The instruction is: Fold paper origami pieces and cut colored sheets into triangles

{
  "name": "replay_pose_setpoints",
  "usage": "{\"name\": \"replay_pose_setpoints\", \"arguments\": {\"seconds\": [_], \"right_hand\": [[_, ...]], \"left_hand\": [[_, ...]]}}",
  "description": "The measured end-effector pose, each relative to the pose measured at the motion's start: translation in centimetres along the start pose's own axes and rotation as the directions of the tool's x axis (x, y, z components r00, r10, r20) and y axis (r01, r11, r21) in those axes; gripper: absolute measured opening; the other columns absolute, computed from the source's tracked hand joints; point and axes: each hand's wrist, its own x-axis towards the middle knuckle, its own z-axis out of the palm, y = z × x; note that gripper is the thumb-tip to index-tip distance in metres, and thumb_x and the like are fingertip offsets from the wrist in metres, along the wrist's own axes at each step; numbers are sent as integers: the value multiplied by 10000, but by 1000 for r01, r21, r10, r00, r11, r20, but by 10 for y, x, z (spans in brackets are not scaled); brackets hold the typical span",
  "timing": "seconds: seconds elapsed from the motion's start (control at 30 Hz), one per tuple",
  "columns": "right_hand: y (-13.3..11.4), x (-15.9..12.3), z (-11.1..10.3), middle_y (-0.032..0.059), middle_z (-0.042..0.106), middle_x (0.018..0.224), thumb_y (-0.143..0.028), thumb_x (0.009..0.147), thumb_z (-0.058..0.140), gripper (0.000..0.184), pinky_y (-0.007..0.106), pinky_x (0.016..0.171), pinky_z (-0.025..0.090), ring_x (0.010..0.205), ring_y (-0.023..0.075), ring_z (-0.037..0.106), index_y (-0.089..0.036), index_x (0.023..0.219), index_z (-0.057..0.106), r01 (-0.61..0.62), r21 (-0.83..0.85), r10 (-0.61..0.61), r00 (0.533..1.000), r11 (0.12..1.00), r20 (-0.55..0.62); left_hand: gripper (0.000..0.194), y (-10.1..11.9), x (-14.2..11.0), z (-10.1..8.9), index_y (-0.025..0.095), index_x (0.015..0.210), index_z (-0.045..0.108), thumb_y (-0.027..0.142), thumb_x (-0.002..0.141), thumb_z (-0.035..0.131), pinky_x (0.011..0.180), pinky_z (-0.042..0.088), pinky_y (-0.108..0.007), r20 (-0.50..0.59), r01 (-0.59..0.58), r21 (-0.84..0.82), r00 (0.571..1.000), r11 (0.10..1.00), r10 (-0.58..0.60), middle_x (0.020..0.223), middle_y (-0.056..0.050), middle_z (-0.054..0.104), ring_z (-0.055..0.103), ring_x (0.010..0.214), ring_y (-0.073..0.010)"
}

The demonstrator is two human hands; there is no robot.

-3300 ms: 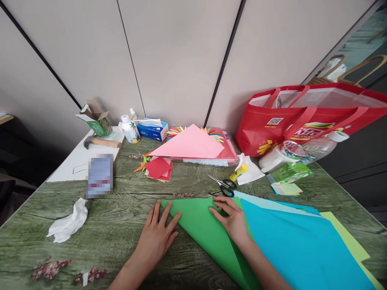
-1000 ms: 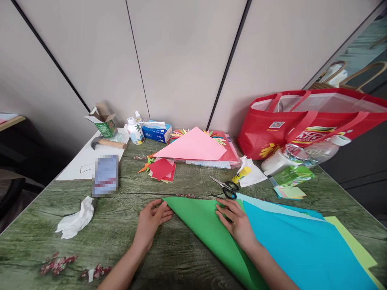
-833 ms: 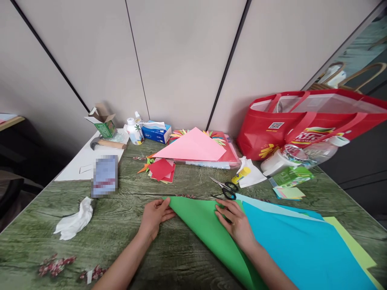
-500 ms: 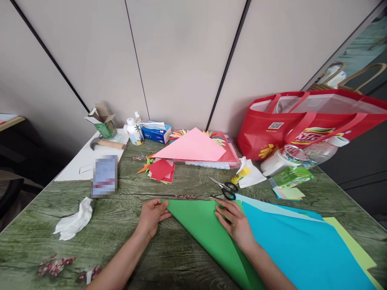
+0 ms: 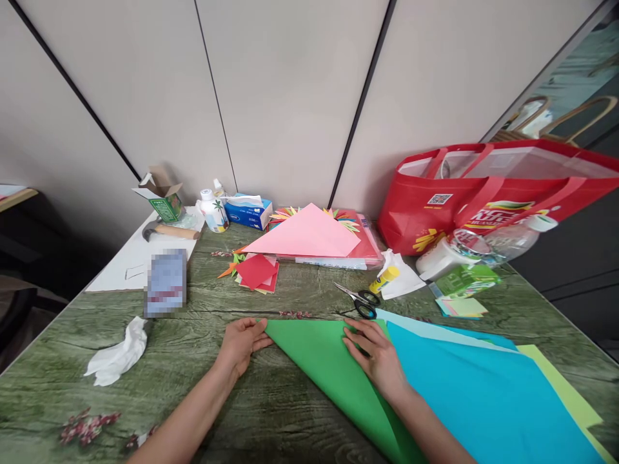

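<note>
A large sheet of green paper (image 5: 319,354), folded into a triangle, lies on the table with its straight edge away from me. My left hand (image 5: 242,341) pinches its left corner between thumb and fingers. On the right part of the green paper rests my right hand (image 5: 374,351), fingers spread and pressing on it near the top edge. Large blue paper (image 5: 464,380) lies just right of the green, partly behind my right forearm. Beyond the top edge are black-handled scissors (image 5: 360,301), blades apart.
Farther back stand a pink folded paper (image 5: 309,233), small red paper squares (image 5: 256,270) and a tissue box (image 5: 249,211). At right are a glue stick (image 5: 385,280) and a red bag (image 5: 435,206). A hammer (image 5: 169,230), a blurred-out packet (image 5: 166,283) and crumpled tissue (image 5: 118,354) lie left.
My left hand went from lying flat on the green paper to pinching its left corner. The corner was lifted and curled, then came down flatter and leftward. My right hand stayed in place.
</note>
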Motion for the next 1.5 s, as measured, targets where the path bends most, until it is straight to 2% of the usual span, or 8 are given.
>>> {"name": "replay_pose_setpoints", "arguments": {"seconds": [0.23,0.53,0.67,0.77,1.07,1.5], "right_hand": [[0,0,0,97,635,1020,-238,811,552,155,404,812,520,958,226,570,-187,896,671,-14,8,14,1000,1000,-11],[0,0,-1,105,634,1020,-232,813,547,158,422,813,516,953,237,575,-185,894,674,-15,20,15,1000,1000,-1],[-1,1,-1,102,636,1012,-243,818,538,163,418,800,520,944,234,579,-195,894,674,-23,29,23,1000,999,-5],[0,0,-1,103,635,1015,-236,818,540,161,416,798,518,944,233,573,-190,898,672,-22,28,22,1000,999,-1],[1,0,0,95,634,1021,-225,810,553,147,406,783,527,944,227,569,-189,893,669,-24,29,24,1000,999,0],[0,1,-2,95,641,1006,-245,815,542,154,417,789,526,936,233,589,-206,892,670,-18,40,19,1000,999,-18]], "left_hand": [[289,1,-1,1,115,480,468,-6,715,584,510,554,-271,-4,10,12,1000,1000,-10,482,-61,625,614,451,-145],[261,2,-1,1,111,481,489,13,647,665,508,553,-270,-9,11,18,1000,1000,-11,499,-62,632,615,457,-152],[139,2,1,-3,85,593,575,-26,652,634,547,557,-273,3,6,10,1000,1000,-6,566,-74,659,631,504,-153],[139,2,5,-6,83,685,613,-39,625,641,545,558,-275,-13,-28,16,1000,999,28,557,-55,654,627,504,-148],[184,4,15,-10,75,598,633,39,475,765,520,563,-285,20,-63,115,998,991,62,537,-60,645,617,497,-158],[245,5,13,-8,79,559,620,94,410,814,515,558,-281,5,-77,128,997,989,77,523,-56,637,613,485,-159]]}}
